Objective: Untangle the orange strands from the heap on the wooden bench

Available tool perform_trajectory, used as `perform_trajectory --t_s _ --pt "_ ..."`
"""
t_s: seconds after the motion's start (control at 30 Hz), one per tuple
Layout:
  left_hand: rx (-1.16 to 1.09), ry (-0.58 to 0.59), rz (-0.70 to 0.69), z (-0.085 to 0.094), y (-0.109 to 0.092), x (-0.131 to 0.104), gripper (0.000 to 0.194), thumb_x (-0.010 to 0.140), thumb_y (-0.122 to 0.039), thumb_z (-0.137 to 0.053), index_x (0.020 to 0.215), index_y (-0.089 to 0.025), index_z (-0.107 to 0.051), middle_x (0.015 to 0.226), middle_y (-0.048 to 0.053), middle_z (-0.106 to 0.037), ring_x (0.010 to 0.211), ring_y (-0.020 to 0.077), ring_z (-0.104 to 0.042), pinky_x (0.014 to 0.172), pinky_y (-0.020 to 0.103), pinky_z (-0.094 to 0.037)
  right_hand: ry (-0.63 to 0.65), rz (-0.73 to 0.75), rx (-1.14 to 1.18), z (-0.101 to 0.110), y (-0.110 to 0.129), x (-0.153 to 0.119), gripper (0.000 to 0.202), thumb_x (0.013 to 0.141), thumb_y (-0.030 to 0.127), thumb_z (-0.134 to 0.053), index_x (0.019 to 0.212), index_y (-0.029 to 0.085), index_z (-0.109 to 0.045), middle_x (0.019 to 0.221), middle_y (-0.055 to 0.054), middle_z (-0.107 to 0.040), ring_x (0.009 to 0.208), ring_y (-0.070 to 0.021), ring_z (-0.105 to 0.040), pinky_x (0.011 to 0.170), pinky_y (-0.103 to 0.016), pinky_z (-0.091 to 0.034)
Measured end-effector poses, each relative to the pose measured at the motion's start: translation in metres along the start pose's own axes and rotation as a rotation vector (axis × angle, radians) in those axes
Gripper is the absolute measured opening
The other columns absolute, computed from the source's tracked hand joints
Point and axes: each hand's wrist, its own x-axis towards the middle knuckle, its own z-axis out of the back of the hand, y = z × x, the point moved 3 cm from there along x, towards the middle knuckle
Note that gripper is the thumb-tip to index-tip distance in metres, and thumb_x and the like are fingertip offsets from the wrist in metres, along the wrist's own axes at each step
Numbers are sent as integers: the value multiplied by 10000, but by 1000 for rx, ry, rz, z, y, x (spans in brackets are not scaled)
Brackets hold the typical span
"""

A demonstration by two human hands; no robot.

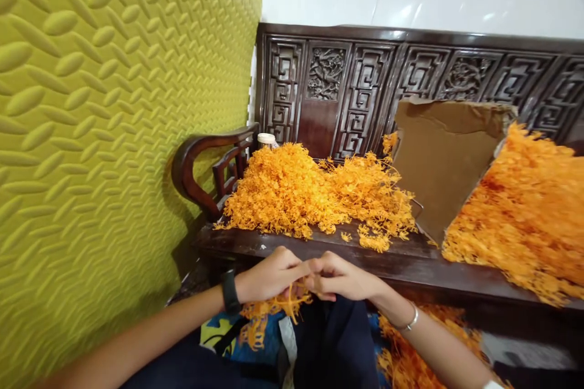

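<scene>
My left hand, with a dark band at its wrist, is closed around a bunch of orange branching pieces that look like plastic flower parts. Some of them dangle below the palm over my lap. My right hand, with a silver bangle at the wrist, meets it fingertip to fingertip. Its fingers are curled in a pinch, and what lies between them is hidden. Beyond both hands, a heap of the same orange pieces lies on the dark wooden bench.
A cardboard sheet leans upright on the bench, with a second orange pile to its right. More orange pieces sit below the bench edge. A white-lidded jar stands behind the heap. A yellow-green textured mat rises at the left beside the armrest.
</scene>
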Motion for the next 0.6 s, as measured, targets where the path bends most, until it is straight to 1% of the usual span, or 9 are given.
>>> perform_trajectory --t_s 0.1,0.17,0.23,0.3,0.4,0.47,0.53,0.57,0.6 --pt "-64 51 14 5 -12 -3 621 807 -620 -382 438 -140 -519 367 -22 -391 342 62 -337 393 206 -244 -4 59 312 1 -10 8 274 774 344 -609 664 106 -531 456 74 -388 371 -16 -272 394 -186 -231" --pt "-110 119 26 6 -17 -5 649 808 -624 -372 396 -144 -512 339 -21 -362 323 55 -297 386 216 -224 23 90 483 0 -18 14 292 713 342 -666 607 111 -521 417 79 -373 359 -17 -264 387 -188 -221" --pt "-138 171 33 8 -20 -7 663 805 -630 -372 377 -146 -520 328 -16 -354 318 53 -287 386 227 -209 56 103 588 -2 -24 21 348 651 365 -701 530 127 -478 377 86 -337 343 -20 -256 375 -191 -213" --pt "-158 198 40 9 -21 -8 654 800 -627 -391 383 -146 -542 323 -18 -346 317 50 -275 389 235 -190 75 113 628 -5 -29 27 382 612 400 -709 496 136 -459 358 85 -325 328 -22 -244 361 -194 -201" --pt "-195 207 48 10 -22 -8 624 789 -609 -437 389 -146 -556 323 -20 -352 315 44 -268 398 246 -176 85 129 672 -8 -34 32 349 587 406 -705 526 132 -498 352 86 -331 315 -17 -204 347 -198 -184" --pt "-239 213 56 11 -22 -8 608 780 -605 -457 391 -149 -560 319 -19 -354 306 43 -262 396 253 -165 98 129 687 -8 -33 34 328 580 399 -702 540 136 -511 349 83 -335 314 -22 -204 347 -202 -190" --pt "-347 220 49 12 -24 -9 614 758 -615 -476 348 -160 -524 292 -23 -311 290 44 -231 392 262 -143 97 168 718 -4 -27 32 378 579 424 -692 468 164 -441 314 89 -277 311 -35 -218 362 -214 -219" --pt "-415 213 42 13 -25 -9 617 745 -618 -487 322 -168 -498 277 -27 -282 284 44 -210 393 265 -134 67 225 735 1 -21 29 432 596 438 -676 427 176 -377 294 91 -233 308 -42 -224 380 -222 -242" --pt "-475 192 35 15 -25 -9 617 736 -616 -496 304 -175 -475 266 -32 -255 280 44 -192 394 268 -128 11 303 733 7 -13 25 487 628 444 -654 399 180 -316 280 91 -191 307 -49 -231 407 -234 -271"
